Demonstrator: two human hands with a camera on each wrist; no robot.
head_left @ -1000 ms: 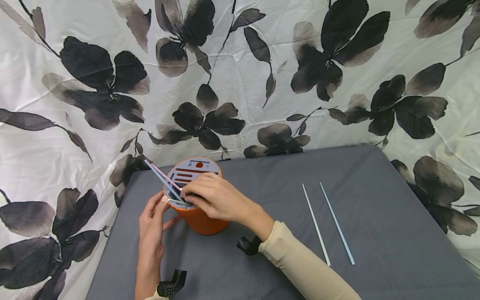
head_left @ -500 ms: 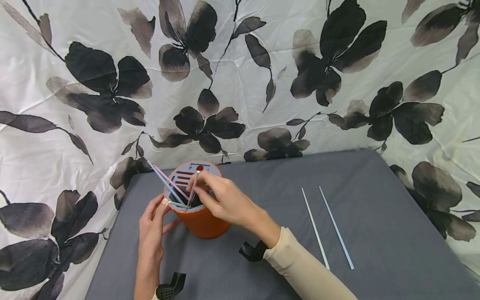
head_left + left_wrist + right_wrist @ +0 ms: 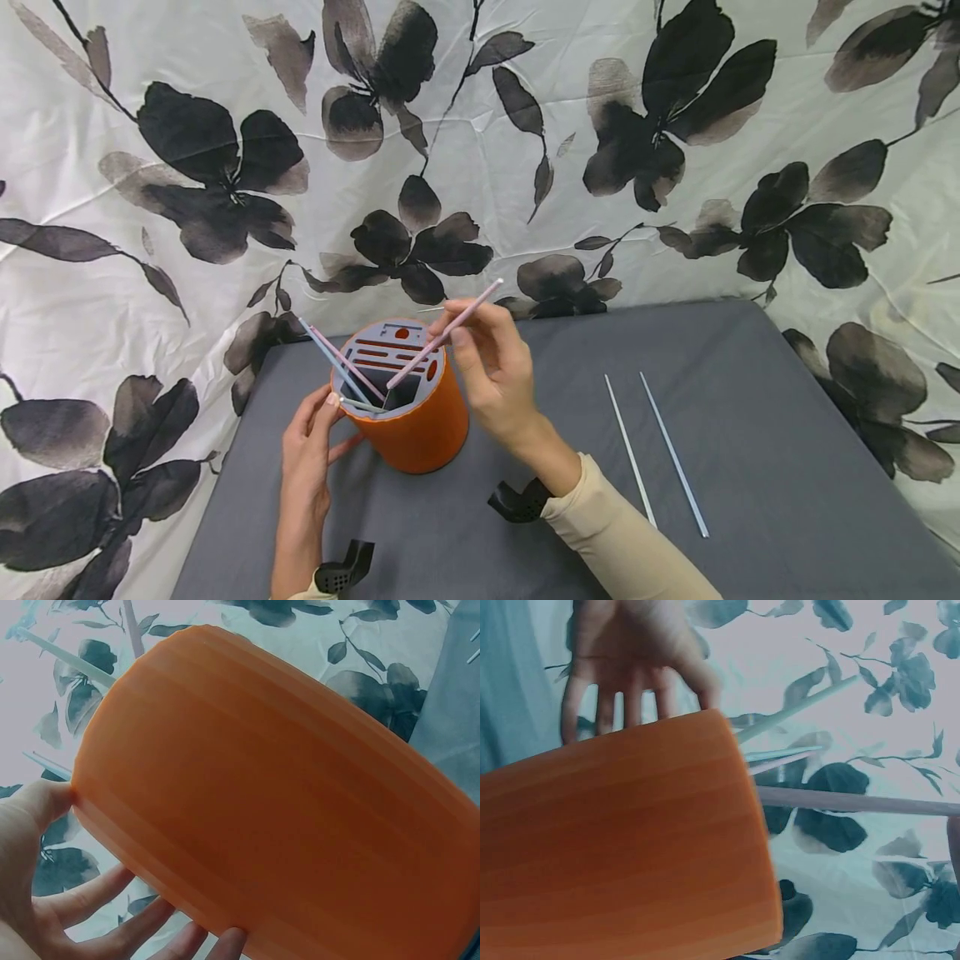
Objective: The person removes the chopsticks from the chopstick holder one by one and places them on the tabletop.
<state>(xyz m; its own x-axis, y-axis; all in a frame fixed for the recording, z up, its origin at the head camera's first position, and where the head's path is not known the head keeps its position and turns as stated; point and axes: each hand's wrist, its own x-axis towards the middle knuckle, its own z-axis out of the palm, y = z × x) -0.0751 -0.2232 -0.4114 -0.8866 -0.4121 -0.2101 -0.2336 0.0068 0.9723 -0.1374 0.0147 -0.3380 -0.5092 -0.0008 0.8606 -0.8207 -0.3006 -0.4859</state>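
Tilt: the pink stick (image 3: pixel 420 357) slants over the orange holder (image 3: pixel 423 446), upper end away to my right, lower end aimed down-left at the dark opening (image 3: pixel 407 392) in the grey top (image 3: pixel 429 388)
Nearer hand: my right hand (image 3: pixel 498 375), thumb and fingers pinching that stick partway along, to the right of the opening
Bracing hand: my left hand (image 3: pixel 306 446), fingers spread against the holder's left side, thumb up at the rim
Leaning in the opening: a blue stick (image 3: pixel 330 357) and a second pink stick (image 3: pixel 347 362), both tipped out leftward; a pale stick (image 3: pixel 362 406) low at the front edge
On the grey cloth (image 3: pixel 787 467): a white stick (image 3: pixel 631 451) and a light blue stick (image 3: pixel 673 454), side by side, well apart on my right
Head view: gives the slots (image 3: pixel 375 354), which both wrist views lose behind the orange wall
Left wrist view: shows my left fingertips along the wall, partly hidden from above
Right wrist view: traces the pinched stick to the rim; whether its end sits inside, I cannot tell
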